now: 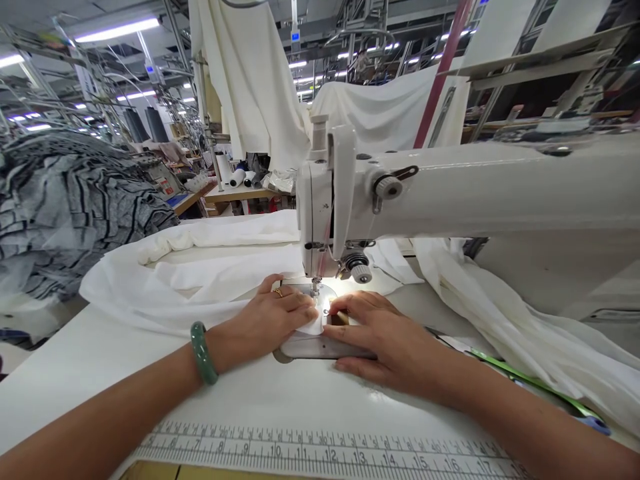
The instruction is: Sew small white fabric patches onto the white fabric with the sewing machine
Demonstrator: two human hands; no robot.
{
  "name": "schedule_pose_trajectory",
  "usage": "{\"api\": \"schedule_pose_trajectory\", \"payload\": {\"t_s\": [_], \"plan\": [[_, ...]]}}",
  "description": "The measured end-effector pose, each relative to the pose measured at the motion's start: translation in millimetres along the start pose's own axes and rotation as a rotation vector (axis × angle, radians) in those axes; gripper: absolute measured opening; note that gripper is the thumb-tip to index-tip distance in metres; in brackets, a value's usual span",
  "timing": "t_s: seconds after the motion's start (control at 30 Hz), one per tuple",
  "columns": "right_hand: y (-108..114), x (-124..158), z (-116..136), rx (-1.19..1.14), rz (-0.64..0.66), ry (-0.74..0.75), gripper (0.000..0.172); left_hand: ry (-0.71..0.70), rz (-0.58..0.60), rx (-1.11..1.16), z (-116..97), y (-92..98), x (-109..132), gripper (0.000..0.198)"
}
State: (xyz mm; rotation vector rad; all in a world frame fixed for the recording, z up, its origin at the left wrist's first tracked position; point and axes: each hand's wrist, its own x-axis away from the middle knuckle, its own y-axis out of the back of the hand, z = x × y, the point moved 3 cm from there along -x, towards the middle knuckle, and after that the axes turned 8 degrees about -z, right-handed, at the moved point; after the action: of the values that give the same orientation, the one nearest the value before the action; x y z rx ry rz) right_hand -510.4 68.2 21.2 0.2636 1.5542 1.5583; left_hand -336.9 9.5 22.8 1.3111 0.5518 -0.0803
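Under the presser foot of a white sewing machine lies a small piece of white fabric with a curved edge. My left hand, wearing a ring and a green bangle, is closed on this piece, fingertips just left of the needle; its thumb is hidden. To the right of the needle is my right hand, palm down and fingers apart. Its fingertips touch the fabric's right edge and the machine's plate. A lamp lights the spot between both hands.
Long white cloth is spread left of and behind the needle; more white cloth runs under the machine arm. A printed ruler lines the front edge. Green-edged tool lies at right. Striped grey fabric is heaped left.
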Motion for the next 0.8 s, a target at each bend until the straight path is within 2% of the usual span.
{"api": "schedule_pose_trajectory", "payload": {"t_s": [0.17,0.5,0.7,0.8], "plan": [[0.1,0.4,1.1,0.000,-0.001,-0.006,0.027,-0.007,0.012,-0.016,0.4,0.0,2.2,0.020],[-0.2,1.7,1.6,-0.001,0.008,-0.011,0.028,-0.037,-0.035,-0.067,2.3,-2.2,2.3,0.017],[1.6,0.5,2.9,-0.007,0.016,0.015,0.028,-0.206,-0.074,-0.118,-1.3,0.3,6.1,0.021],[3.4,0.8,3.3,-0.030,0.000,0.044,0.028,-0.270,-0.043,-0.087,-1.5,0.9,7.4,0.023]]}}
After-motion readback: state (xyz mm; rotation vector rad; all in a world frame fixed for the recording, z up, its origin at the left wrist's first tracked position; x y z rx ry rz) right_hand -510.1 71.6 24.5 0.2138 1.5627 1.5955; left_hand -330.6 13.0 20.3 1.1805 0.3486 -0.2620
